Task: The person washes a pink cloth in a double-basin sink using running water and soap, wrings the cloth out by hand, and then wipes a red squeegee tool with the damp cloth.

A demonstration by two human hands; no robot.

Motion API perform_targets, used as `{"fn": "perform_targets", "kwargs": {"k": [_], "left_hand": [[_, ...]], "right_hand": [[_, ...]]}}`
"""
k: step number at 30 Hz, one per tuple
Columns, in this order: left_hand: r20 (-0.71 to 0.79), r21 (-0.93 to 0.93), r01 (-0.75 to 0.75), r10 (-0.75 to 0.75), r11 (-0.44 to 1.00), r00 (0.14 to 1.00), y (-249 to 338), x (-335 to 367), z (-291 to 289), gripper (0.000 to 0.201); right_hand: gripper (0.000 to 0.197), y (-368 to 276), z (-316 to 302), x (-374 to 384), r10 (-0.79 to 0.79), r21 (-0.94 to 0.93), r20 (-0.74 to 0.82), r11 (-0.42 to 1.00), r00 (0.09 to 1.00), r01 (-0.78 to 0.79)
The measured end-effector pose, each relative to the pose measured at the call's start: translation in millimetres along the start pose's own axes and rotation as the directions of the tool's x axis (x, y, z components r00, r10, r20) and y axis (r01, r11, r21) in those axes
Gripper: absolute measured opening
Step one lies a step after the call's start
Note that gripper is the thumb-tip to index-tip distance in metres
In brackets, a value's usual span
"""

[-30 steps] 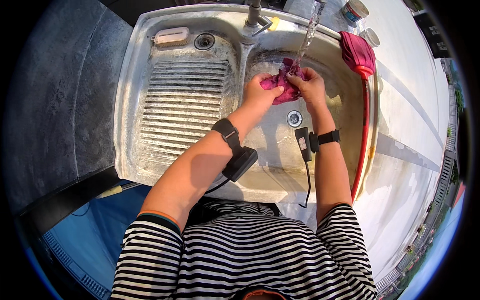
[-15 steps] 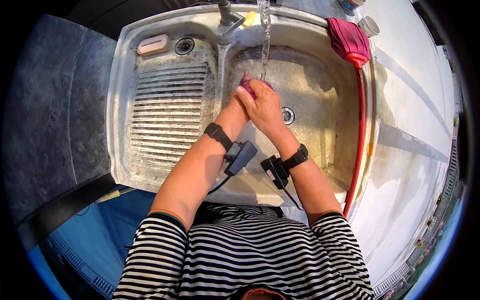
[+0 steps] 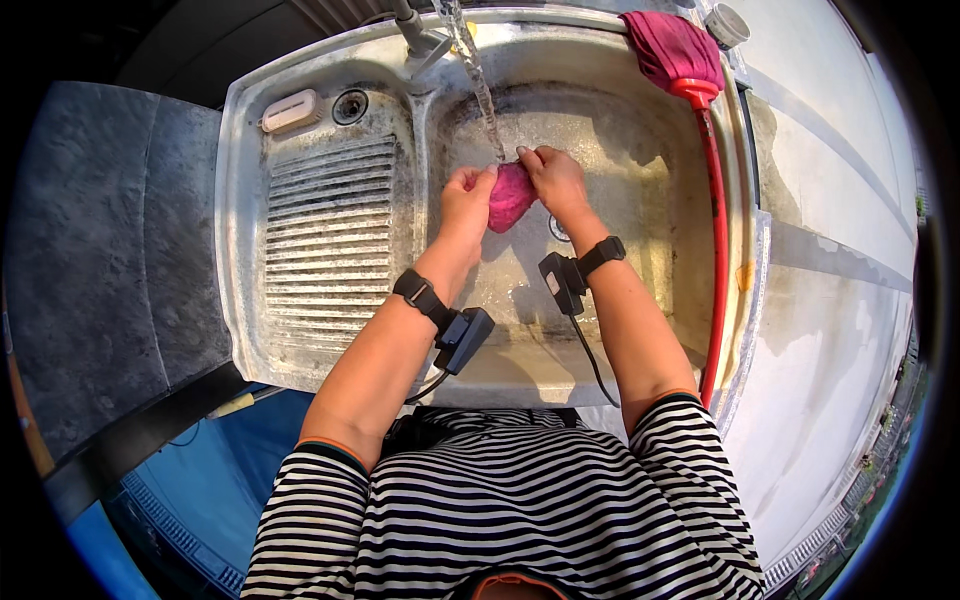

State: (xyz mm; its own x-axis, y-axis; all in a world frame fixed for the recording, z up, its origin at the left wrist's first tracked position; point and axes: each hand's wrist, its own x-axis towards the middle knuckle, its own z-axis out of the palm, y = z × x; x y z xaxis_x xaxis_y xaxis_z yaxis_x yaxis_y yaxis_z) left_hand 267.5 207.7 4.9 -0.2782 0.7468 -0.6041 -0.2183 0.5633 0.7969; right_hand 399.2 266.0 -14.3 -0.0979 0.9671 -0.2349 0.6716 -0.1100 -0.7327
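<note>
apparently mid-job: the pink cloth was held up over the right basin of the sink, right by the lower end of the water stream. left hand pinched its l. edge btwn thumb & fingers; right hand pinched the upper r. corner likewise, so the cloth hung btwn the hands, partly spread. couldn't tell if it was folded double.

done, afaict: water was on, cloth was at the stream & gripped both sides. whether it was soaked thru or clean, couldn't say, too small to judge. left over: cloth wasn't squeezed down or laid aside, & water wasn't shut off. so prob. somewhere in the middle, def. not finished.

other stuff was out of use: pale brush sat in the far l. corner of the left basin, near the left drain. mop had its dark red head over the sink's far r. corner, handle down the r. side, w/ a white cup just beside the head. right drain showed only partly, btwn cloth & r. wrist.
</note>
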Motion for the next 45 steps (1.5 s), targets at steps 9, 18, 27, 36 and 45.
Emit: {"fn": "perform_targets", "kwargs": {"k": [9,18,27,36,45], "left_hand": [[0.313,0.282,-0.492,0.406,0.823,0.859,23,30,-12,0.046],[0.142,0.093,-0.352,0.338,0.931,0.931,49,30,-28,0.025],[0.279,-0.436,0.314,-0.205,0.843,0.938,4,32,-15,0.037],[0.132,-0.498,0.325,-0.3,0.804,0.945,-12,5,22,0.034],[0.178,-0.507,0.32,-0.265,0.8,0.948,-4,-6,-1,0.03]], "right_hand": [[0.039,-48,-16,6,-0.195,0.288,0.174,0.947,0.965,0.139],[0.026,14,-12,-8,-0.153,0.32,0.459,0.948,0.875,-0.003],[0.042,-57,1,-35,-0.153,0.351,-0.021,0.924,0.988,0.151],[0.046,-32,22,-24,-0.198,0.058,-0.054,0.978,0.979,0.201],[0.038,-56,32,-62,-0.303,0.082,-0.111,0.946,0.946,0.313]]}}
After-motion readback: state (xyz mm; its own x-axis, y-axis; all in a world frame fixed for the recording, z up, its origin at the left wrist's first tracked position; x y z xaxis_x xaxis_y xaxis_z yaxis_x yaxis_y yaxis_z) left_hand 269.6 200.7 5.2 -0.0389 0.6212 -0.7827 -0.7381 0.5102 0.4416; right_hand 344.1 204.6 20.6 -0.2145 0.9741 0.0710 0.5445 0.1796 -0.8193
